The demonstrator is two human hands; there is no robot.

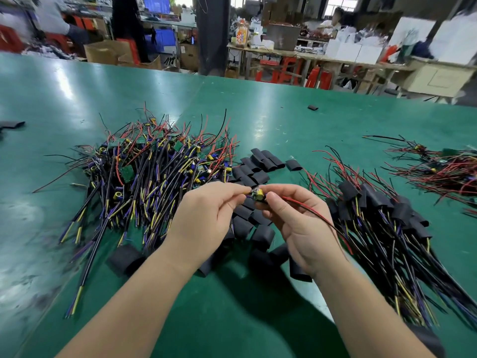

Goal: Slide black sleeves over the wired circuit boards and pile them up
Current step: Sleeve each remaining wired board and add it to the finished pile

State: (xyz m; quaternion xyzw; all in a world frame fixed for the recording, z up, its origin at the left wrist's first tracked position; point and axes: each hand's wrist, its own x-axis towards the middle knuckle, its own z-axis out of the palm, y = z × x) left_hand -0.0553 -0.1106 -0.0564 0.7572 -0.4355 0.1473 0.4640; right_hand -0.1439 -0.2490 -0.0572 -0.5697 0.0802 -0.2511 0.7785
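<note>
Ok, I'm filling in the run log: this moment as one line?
left hand: pinches circuit board | right hand: also pinches it | sleeved pile: right | bare pile: left

From my feed there's open green table (pixel 227 313) up close and way out back, easy passing. The wired board heap (pixel 154 171) blocks the left, the sleeved pile (pixel 382 218) blocks the right, and loose black sleeves (pixel 260 164) clutter the middle.

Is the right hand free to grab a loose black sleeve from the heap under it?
Probably not yet: the right hand pinches the wired circuit board, though the sleeves lie uncovered below.
</note>
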